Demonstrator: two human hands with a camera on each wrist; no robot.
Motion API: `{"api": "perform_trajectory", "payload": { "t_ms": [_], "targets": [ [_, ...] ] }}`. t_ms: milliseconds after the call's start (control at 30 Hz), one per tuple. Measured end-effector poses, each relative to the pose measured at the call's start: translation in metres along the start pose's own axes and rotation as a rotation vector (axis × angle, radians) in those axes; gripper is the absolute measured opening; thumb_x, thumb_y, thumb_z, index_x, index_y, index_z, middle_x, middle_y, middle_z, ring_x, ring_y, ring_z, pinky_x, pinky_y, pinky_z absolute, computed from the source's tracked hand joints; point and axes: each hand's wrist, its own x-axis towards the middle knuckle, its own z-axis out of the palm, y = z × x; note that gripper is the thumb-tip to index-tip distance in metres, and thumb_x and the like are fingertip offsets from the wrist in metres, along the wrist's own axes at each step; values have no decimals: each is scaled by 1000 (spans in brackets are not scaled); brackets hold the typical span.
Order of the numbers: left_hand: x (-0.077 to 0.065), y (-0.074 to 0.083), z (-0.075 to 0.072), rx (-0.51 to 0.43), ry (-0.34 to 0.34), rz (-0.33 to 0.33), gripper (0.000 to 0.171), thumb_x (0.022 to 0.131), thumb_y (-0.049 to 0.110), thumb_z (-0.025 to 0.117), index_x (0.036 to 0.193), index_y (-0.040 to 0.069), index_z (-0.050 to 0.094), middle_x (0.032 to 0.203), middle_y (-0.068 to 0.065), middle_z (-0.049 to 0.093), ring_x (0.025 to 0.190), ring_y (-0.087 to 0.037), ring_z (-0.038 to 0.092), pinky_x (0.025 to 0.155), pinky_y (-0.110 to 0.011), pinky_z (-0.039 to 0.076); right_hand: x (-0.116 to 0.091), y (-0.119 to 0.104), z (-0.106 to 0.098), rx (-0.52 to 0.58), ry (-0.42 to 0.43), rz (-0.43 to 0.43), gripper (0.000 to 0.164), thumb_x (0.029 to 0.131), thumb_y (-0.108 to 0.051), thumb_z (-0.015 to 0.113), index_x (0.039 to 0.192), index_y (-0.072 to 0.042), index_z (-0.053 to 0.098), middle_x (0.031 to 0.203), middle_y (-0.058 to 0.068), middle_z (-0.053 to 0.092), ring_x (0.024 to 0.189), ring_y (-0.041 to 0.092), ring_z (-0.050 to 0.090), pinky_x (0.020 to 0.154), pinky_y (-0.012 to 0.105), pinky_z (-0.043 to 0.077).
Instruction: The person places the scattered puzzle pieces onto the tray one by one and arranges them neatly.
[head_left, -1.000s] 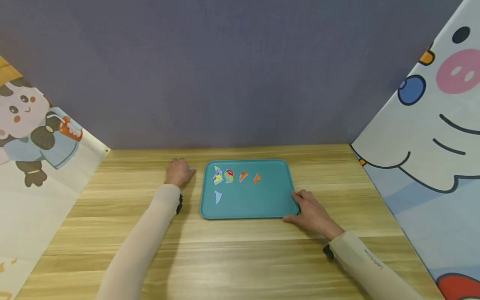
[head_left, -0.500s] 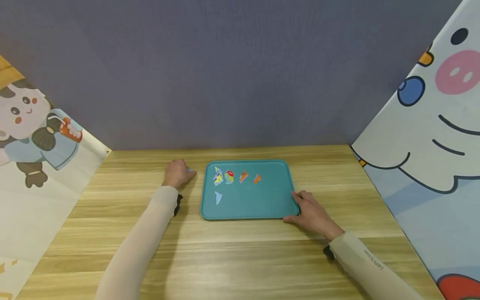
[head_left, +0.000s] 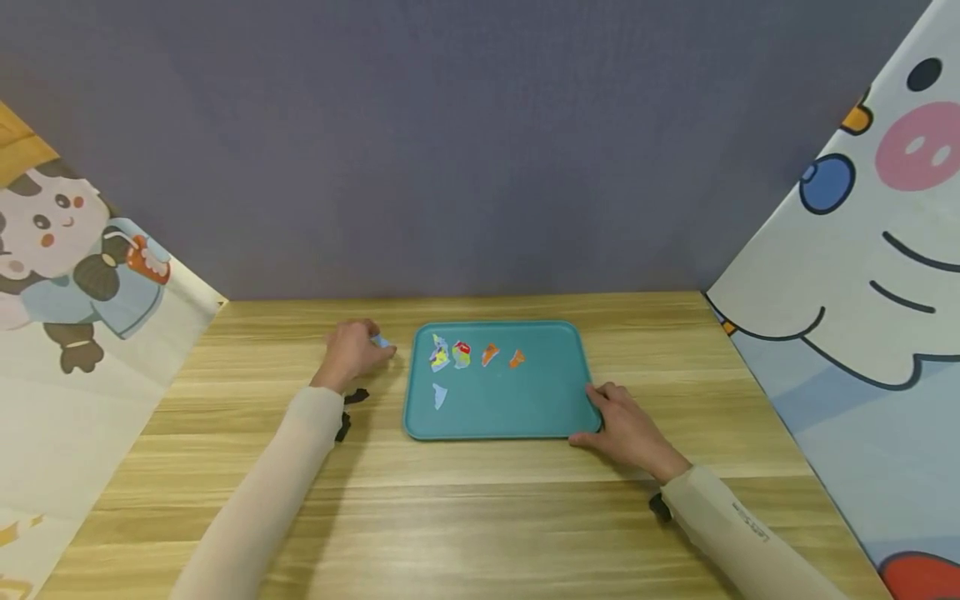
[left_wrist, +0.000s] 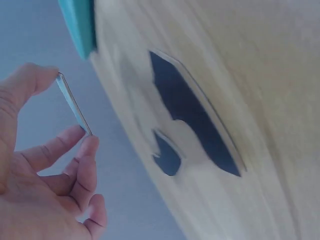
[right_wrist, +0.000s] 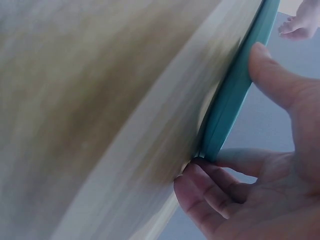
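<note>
Between thumb and fingertips, my left hand [head_left: 351,350] pinches a thin, flat light-blue puzzle piece [left_wrist: 74,104], just left of the teal tray [head_left: 517,400]. Edge-on in the left wrist view, the piece is held off the table. Below that hand lie a long dark flat piece [left_wrist: 192,115] with a curved edge and a smaller dark piece [left_wrist: 169,156]. My right hand [head_left: 622,422] grips the tray's near right corner, thumb at the near side and fingers along the right side. On the tray, a pale blue piece [head_left: 439,396] lies below a row of colourful pieces.
That row holds a yellow-and-purple piece [head_left: 439,357], a red-and-green piece [head_left: 462,355] and two orange pieces, one [head_left: 490,354] left of the other [head_left: 517,359]. The wooden table [head_left: 450,517] ends at a grey back panel [head_left: 465,150], with cartoon-printed panels on both sides.
My left hand has lifted slightly and drawn back to the left, showing more of the light-blue piece and the dark shapes by the wrist. My right hand keeps its hold on the tray.
</note>
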Motion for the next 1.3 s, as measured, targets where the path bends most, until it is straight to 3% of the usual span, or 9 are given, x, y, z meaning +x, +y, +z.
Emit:
{"api": "perform_trajectory", "payload": {
  "t_ms": [267,600,967,1300],
  "targets": [
    [-21,24,-4,16,23,202,49,76,33,77,110,0,66,108,-14,61,106,-35,46,82,-51,21,0,0,0,9,-11,4,92,74,-44,78,136,12,40,119,21,48,107,33,46,88,47,43],
    [-37,53,6,67,0,437,46,74,33,79,108,5,68,108,-9,58,102,-26,45,79,-47,26,0,1,0,7,-11,3,92,74,-44,78,136,13,40,119,21,48,107,34,47,88,47,42],
    [-41,78,24,94,-99,510,44,72,34,81,105,7,70,103,-4,60,98,-22,47,75,-41,24,-1,2,1,-5,-13,5,93,73,-46,78,136,12,40,120,21,48,107,33,46,89,46,42],
    [-39,102,42,169,-154,546,34,75,40,78,97,17,70,101,4,61,91,-18,45,75,-40,26,-1,1,1,3,-7,7,93,73,-45,78,136,12,41,119,19,49,106,32,46,87,45,43]
  ]
}}
